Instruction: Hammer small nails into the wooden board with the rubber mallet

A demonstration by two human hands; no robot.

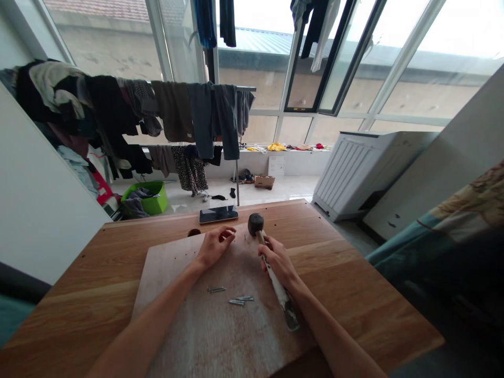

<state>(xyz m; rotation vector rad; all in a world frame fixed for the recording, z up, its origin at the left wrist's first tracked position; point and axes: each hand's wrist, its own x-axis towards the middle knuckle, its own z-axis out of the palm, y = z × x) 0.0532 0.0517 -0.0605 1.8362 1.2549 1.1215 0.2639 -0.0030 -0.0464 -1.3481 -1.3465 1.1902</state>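
Head view, centre: left hand (214, 245) seemingly positions a pinched nail (235, 233), right hand (279, 258) grips a mallet (255, 224); striking needs aim.

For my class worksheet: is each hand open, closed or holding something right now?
Left hand: curled over the board; whether it pinches something is too small to tell.
Right hand: closed, holding the mallet by its handle.

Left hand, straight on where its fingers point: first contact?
Probably the black mallet head, just right of the left hand; depth is unclear, so the hand could pass beneath.
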